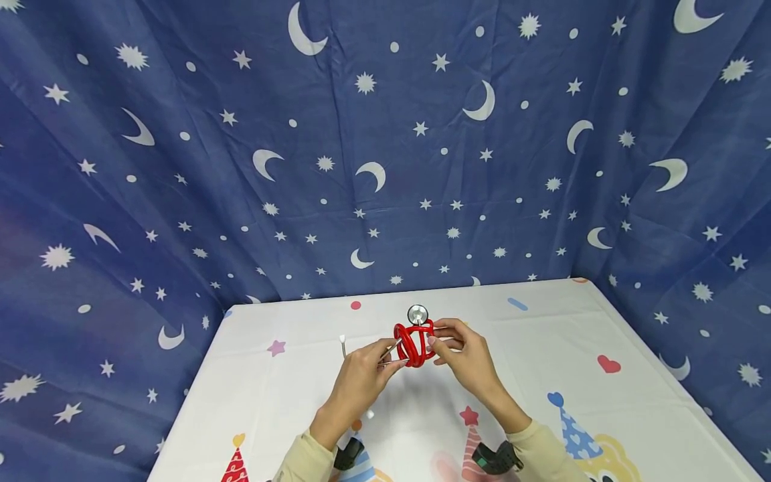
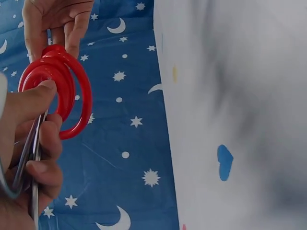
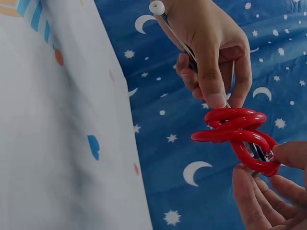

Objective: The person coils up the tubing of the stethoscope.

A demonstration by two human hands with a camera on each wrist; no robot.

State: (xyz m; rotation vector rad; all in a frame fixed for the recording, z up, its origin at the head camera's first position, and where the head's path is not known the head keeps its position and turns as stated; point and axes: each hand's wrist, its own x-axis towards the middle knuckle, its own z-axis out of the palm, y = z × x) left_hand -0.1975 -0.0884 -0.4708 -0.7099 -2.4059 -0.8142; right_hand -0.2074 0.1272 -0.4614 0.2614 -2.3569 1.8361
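A stethoscope with its red tubing (image 1: 410, 347) wound into a coil is held up above the table between both hands. Its round metal chest piece (image 1: 417, 314) sticks up at the far side of the coil. My left hand (image 1: 359, 375) grips the metal ear tubes (image 2: 34, 143) where they meet the coil, thumb against the red tubing. One white ear tip (image 3: 157, 7) shows beyond that hand in the right wrist view. My right hand (image 1: 467, 355) pinches the right end of the coil with thumb and fingers, as the right wrist view also shows.
Beneath the hands lies a table with a white, party-patterned cloth (image 1: 259, 381). A dark blue curtain (image 1: 385, 147) with moons and stars stands behind the table and along its sides. Both wrists carry small dark camera mounts (image 1: 497, 459).
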